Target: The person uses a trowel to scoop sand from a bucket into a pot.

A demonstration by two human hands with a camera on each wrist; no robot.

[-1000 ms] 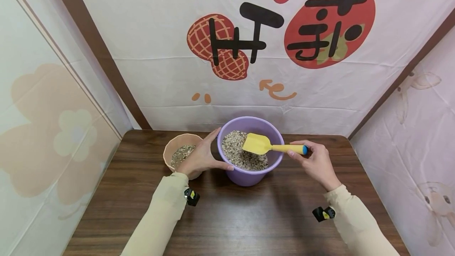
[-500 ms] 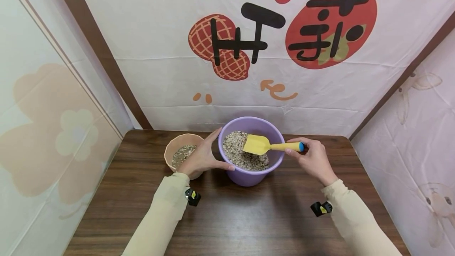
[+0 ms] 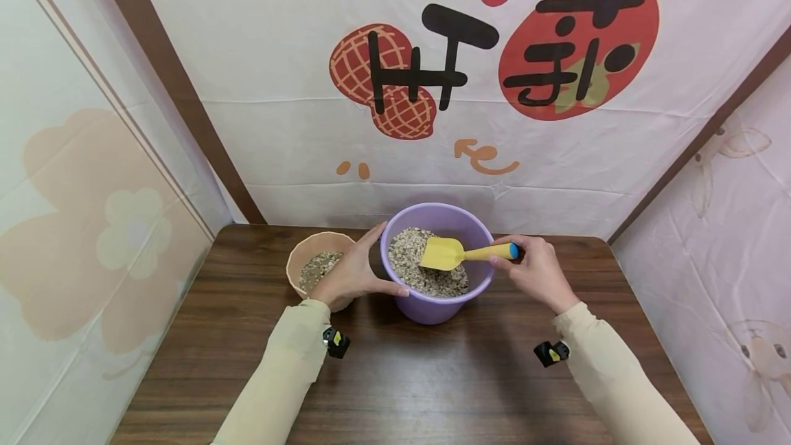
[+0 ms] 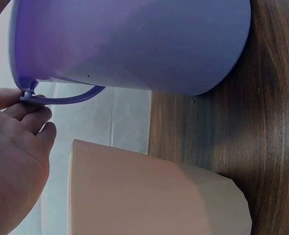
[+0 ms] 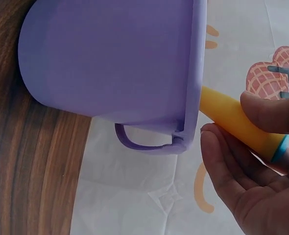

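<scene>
A purple bucket [image 3: 415, 307] stands on the table, partly filled with pale, mixed gravel [image 3: 408, 259]. My left hand [image 3: 353, 272] grips its left side, thumb at the near rim and fingers farther back. In the left wrist view, those fingers bend at the rim beside the bucket's handle [image 4: 68, 100]. With my right hand [image 3: 533, 270] I hold a small toy shovel by its yellow grip [image 5: 237, 122], thumb on one side and fingers on the other. The shovel's yellow blade [image 3: 442, 254] lies inside the bucket, over the gravel.
Close left of the bucket is a peach faceted pot [image 3: 298, 261] with some gravel in it, partly covered by my left hand in the head view. A printed white cloth [image 3: 284, 136] hangs right behind the wooden table [image 3: 395, 390], with more cloth at both sides.
My right hand has moved left, carrying the shovel farther toward the bucket's middle. The left hand keeps its place on the rim.
</scene>
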